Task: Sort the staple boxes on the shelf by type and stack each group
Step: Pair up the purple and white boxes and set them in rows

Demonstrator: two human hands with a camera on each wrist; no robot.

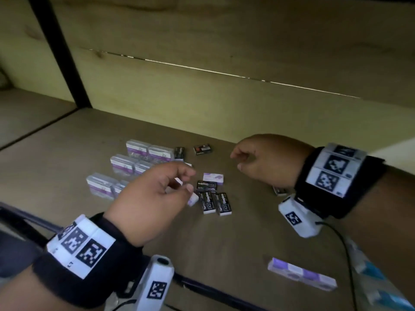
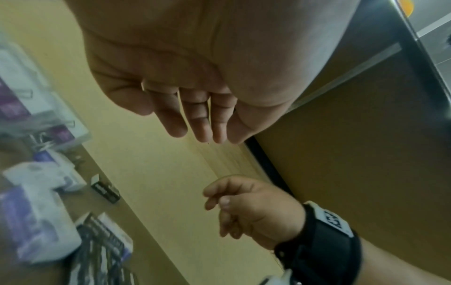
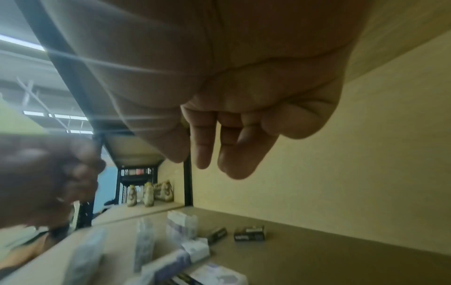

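Both hands are held above the shelf [image 1: 258,225], nothing gripped. Left hand [image 1: 152,198]: fingers loosely curled, thumb and forefinger apart, empty; confirmed by the left wrist view, where the fingers [image 2: 195,119] hang relaxed. Right hand [image 1: 267,160]: also loosely curled, empty.

Boxes are still scattered, no stack seen. Clear boxes [image 1: 125,167] with purple labels are laid in rows beyond the left hand, partly hidden by it. Black boxes [image 1: 215,202] are clustered between the hands, just right of the left fingertips; two more black ones [image 1: 193,150] lie further back, ahead of the right hand. One white-purple box [image 1: 213,178] sits between the hands, another is partly covered under the left hand. A long purple-white pack [image 1: 302,273] lies near the shelf edge, below the right wrist.

Judgement: the left hand is pre-shaped for a pinch over the black cluster, probably the first group to be gathered. Sorting is barely begun.
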